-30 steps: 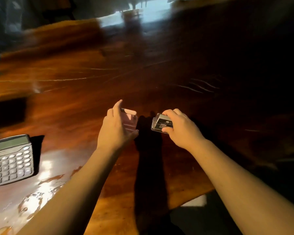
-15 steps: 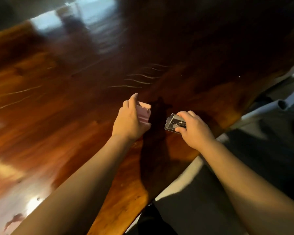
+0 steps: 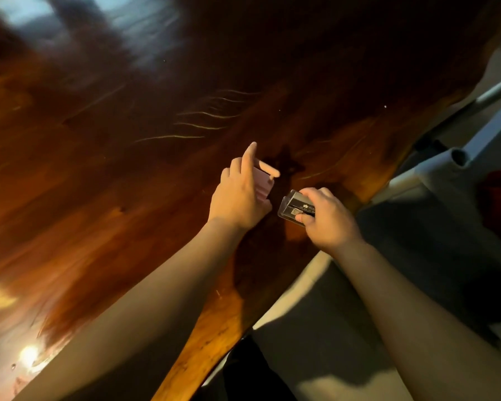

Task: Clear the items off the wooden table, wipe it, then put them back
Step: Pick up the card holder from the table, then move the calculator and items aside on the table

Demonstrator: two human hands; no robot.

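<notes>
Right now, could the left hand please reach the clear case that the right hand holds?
Probably yes: the left hand is close beside the clear case with nothing between them, but it already grips a pink item.

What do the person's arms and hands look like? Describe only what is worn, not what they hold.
Both arms are bare from the bottom edge of the frame to the wrists: no sleeves show. The left hand and right hand wear no gloves, and no watch, bracelet or ring is visible. The dim light and motion blur could hide small details.
</notes>
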